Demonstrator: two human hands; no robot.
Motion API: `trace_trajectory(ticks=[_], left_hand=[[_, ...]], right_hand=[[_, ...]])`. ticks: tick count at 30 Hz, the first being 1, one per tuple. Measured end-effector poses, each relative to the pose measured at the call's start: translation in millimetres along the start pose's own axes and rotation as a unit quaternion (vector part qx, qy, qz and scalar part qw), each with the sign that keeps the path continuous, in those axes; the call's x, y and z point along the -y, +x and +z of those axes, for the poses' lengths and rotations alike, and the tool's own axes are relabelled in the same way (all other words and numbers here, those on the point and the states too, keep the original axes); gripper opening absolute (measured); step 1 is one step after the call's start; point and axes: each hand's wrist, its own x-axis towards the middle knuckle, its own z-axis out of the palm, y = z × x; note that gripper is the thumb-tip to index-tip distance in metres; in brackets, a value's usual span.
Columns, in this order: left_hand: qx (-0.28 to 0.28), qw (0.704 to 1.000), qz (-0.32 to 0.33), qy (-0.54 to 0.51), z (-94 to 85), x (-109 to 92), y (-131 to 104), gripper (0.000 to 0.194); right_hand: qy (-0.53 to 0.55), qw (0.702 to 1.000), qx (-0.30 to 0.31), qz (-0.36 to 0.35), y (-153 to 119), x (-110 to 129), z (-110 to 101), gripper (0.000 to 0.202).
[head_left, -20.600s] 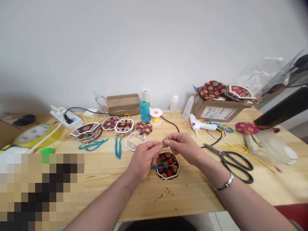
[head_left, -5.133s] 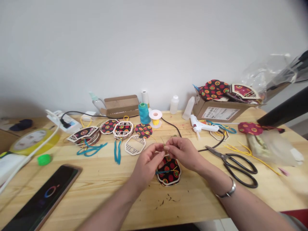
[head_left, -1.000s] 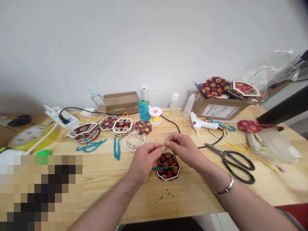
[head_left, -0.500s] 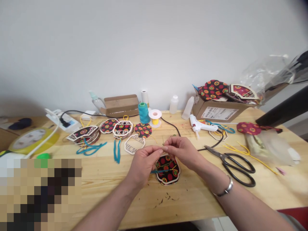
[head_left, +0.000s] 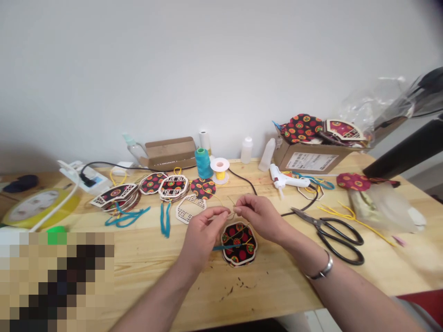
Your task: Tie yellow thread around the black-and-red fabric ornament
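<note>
My left hand (head_left: 207,233) and my right hand (head_left: 260,216) meet over the table, each with thumb and forefinger pinched on a thin yellowish cord (head_left: 231,201). A short end of it sticks up between the fingertips. Just below lies a stack of lobed, pale-rimmed pieces (head_left: 238,258) covered in black fabric with red and orange flowers. Across the stack's top runs a blue tassel (head_left: 226,248) with a yellow cord end. To the left of my left hand rests a pale openwork frame (head_left: 185,213).
Black-handled scissors (head_left: 341,233) lie right of my right hand, below a white glue gun (head_left: 287,180) with a black cable. Behind stand a teal thread cone (head_left: 203,163), a yellow cord spool (head_left: 220,171) and a cardboard box (head_left: 308,159). Tasselled fabric pieces (head_left: 173,186) lie left.
My fingertips have drawn slightly apart, and a small curve of cord now shows between them. The view has shifted a little; the stack below is more exposed.
</note>
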Motion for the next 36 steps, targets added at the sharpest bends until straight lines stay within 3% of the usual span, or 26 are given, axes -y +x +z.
trace_trajectory(ticks=[5,9,12,15,18,21,25,29,32,36], left_hand=[[-0.044,0.983,0.128,0.126,-3.7,-0.9,3.5,0.017],[0.004,0.972,0.166,0.164,-1.5,-2.0,-0.9,0.018],[0.042,0.966,0.174,0.189,0.4,2.7,-3.5,0.015],[0.053,0.958,0.188,0.208,1.6,7.6,-3.7,0.013],[0.066,0.963,0.184,0.186,3.5,8.7,-3.4,0.012],[0.083,0.97,0.168,0.154,5.6,7.3,-4.4,0.012],[0.091,0.982,0.153,0.069,6.5,6.0,-6.9,0.009],[0.1,0.988,0.094,-0.064,6.3,5.1,-7.5,0.016],[0.102,0.989,0.079,-0.073,6.6,3.8,-5.9,0.027],[0.081,0.993,0.073,-0.04,7.2,0.7,-4.4,0.025]], right_hand=[[-0.08,0.996,-0.038,-0.019,-0.1,-1.5,0.2,0.013],[-0.072,0.994,-0.076,-0.013,0.5,-4.6,1.0,0.013],[0.02,0.997,-0.069,0.004,0.9,-5.5,2.0,0.014],[0.193,0.98,-0.019,0.053,0.4,-2.9,3.4,0.015],[0.327,0.941,0.041,0.08,-1.0,1.8,4.3,0.023],[0.357,0.928,0.065,0.083,-2.4,5.3,4.2,0.029],[0.347,0.932,0.058,0.087,-3.2,7.0,3.2,0.03],[0.309,0.945,0.047,0.096,-3.5,6.5,3.6,0.029],[0.265,0.96,0.045,0.083,-3.7,5.2,4.5,0.026],[0.192,0.978,0.032,0.073,-3.5,2.2,4.7,0.022]])
